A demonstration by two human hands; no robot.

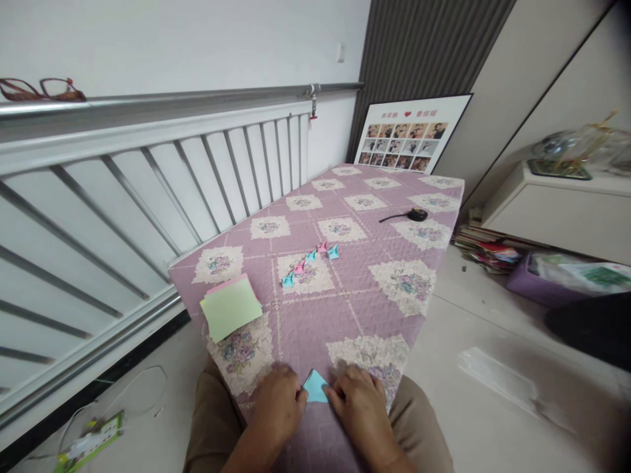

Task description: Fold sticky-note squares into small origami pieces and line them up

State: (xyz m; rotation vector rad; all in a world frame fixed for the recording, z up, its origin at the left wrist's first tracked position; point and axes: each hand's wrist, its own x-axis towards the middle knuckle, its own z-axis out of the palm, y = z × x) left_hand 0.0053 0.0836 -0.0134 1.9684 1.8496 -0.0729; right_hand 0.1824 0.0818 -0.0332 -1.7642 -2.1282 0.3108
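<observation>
A small light-blue piece of paper (315, 386), folded to a point at its far side, lies at the near edge of the table between my hands. My left hand (280, 402) is closed, its thumb and finger gripping the paper's left corner. At the right corner, the curled fingers and thumb of my right hand (359, 399) pinch the same paper. Farther up the cloth sit several small folded pieces, some blue (288, 280) and some pink (299, 267). To the left is a stack of square paper sheets (231, 307), pale green on top with pink showing behind.
A purple flowered cloth (315, 315) covers the table. A black tape measure (417, 214) lies at its far right. White railing (236, 174) runs along the left, with glasses (42, 89) on the bar above. A photo board (411, 135) stands beyond the far end.
</observation>
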